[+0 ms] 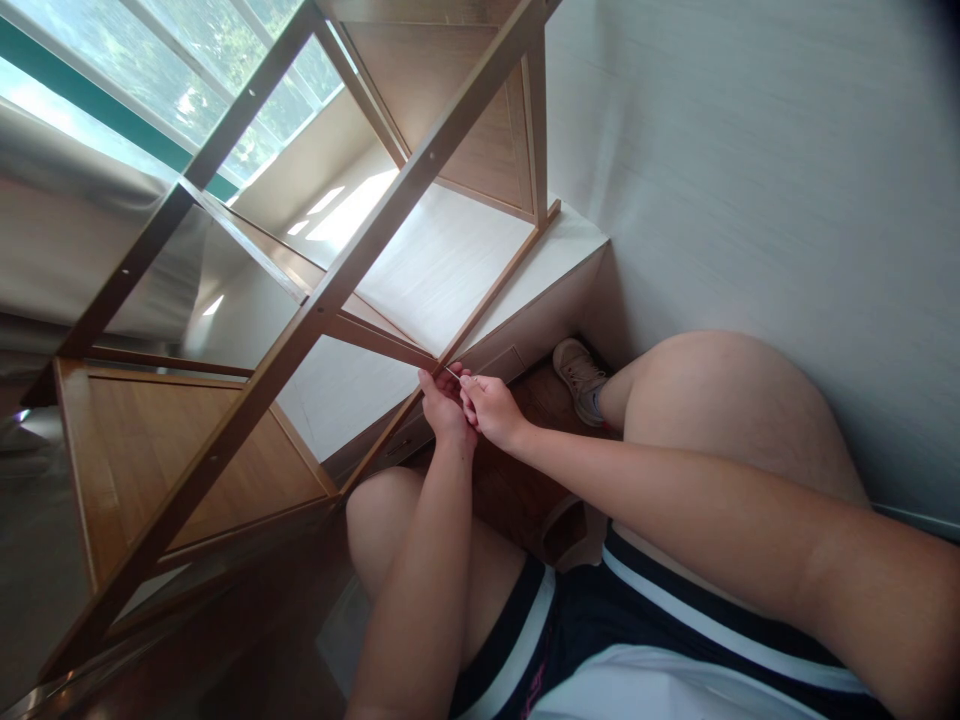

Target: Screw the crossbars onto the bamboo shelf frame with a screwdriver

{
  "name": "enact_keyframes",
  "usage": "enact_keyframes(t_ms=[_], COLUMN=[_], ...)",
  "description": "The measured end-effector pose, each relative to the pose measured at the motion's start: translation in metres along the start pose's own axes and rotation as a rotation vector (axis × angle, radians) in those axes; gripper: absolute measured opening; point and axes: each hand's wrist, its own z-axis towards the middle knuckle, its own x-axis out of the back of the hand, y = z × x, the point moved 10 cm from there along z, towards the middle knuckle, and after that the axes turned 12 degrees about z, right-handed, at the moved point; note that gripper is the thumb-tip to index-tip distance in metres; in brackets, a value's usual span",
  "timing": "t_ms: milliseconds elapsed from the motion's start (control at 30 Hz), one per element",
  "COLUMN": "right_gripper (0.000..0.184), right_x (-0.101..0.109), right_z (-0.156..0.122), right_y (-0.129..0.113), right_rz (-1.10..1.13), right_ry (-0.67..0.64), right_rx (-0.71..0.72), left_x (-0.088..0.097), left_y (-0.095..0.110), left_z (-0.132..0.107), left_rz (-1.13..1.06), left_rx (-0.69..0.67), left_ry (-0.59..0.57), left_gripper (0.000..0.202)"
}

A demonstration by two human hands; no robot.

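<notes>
A wooden shelf frame (pixel 382 225) stands tilted in view, with slanting rails, crosspieces and panels. At its lower rail, near a joint with a crosspiece, my left hand (pixel 445 408) is closed, the thumb on one side of the rail and the fingers curled on the other. Close beside it, my right hand (pixel 491 408) is a fist around a thin metal tool (pixel 453 373). The slim shaft points at the joint; its handle is hidden in my fingers, so its exact kind does not show. Both hands nearly touch.
A white ledge (pixel 330 395) with drawers lies behind the frame, below a bright window (pixel 217 60). Grey curtain (pixel 67 220) hangs at left. A pale wall (pixel 750 180) rises at right. My bent knees flank the hands, and a shoe (pixel 577 368) rests on the dark floor.
</notes>
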Motion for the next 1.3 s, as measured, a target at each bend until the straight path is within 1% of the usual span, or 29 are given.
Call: enact_keyframes(t_ms=[233,433,500,567,667,800,933,1033,1100,1200,1300], right_gripper=[0.043,0.044,0.041,0.034,0.028,0.033,0.042,0.040,0.038,0.036,0.036], right_x=[0.003,0.004,0.005,0.006,0.009,0.009,0.001,-0.005,-0.007,-0.009,-0.009], right_z=[-0.004,-0.003,-0.003,-0.003,-0.004,-0.003,0.001,0.001,0.000,-0.002,-0.003], right_y=[-0.017,-0.025,-0.028,-0.031,-0.032,-0.026,-0.009,0.003,0.008,0.013,0.016], right_rz=[-0.227,-0.360,-0.394,-0.417,-0.414,-0.314,-0.111,0.049,0.138,0.245,0.316], right_ry=[0.028,0.047,0.056,0.065,0.079,0.067,-0.004,-0.035,-0.046,-0.059,-0.059], right_rx=[0.122,0.184,0.199,0.210,0.203,0.145,-0.013,-0.155,-0.223,-0.285,-0.307], left_x=[0.001,0.000,-0.001,-0.001,0.000,-0.001,-0.001,0.000,0.000,0.000,0.000], left_y=[-0.002,-0.003,-0.002,-0.002,0.000,0.000,-0.002,-0.003,-0.004,-0.003,-0.002], left_z=[0.002,0.002,0.002,0.002,0.001,-0.001,-0.002,-0.002,-0.002,-0.002,-0.002], left_rz=[-0.004,-0.007,-0.012,-0.016,-0.017,-0.003,0.018,0.027,0.027,0.029,0.033], left_rx=[0.006,0.011,0.007,0.002,0.001,0.015,0.031,0.042,0.043,0.039,0.032], left_ry=[-0.003,-0.015,-0.018,-0.016,-0.007,-0.004,-0.009,-0.019,-0.020,-0.024,-0.028], left_gripper=[0.060,0.060,0.060,0.060,0.059,0.060,0.063,0.063,0.063,0.064,0.064])
